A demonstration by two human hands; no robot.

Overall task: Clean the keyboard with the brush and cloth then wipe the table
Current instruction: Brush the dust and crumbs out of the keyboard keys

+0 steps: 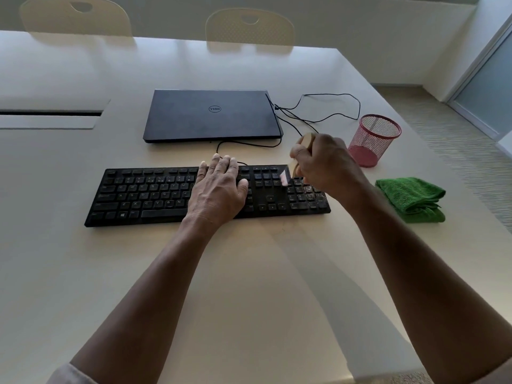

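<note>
The right hand (324,162) curls round the brush (296,159), handle up, bristles down on the keyboard (155,195) beside its number pad. The left hand (219,187) lies flat on the keyboard's middle. The keyboard runs left-right; the cloth (412,198) lies just right of it on the bench (249,273).

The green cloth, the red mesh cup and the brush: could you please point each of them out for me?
green cloth (411,198): head view, middle of the folded top.
red mesh cup (372,139): head view, front of the mesh wall.
brush (284,178): head view, pale bristle end over the keys; the right hand grips the handle.
</note>
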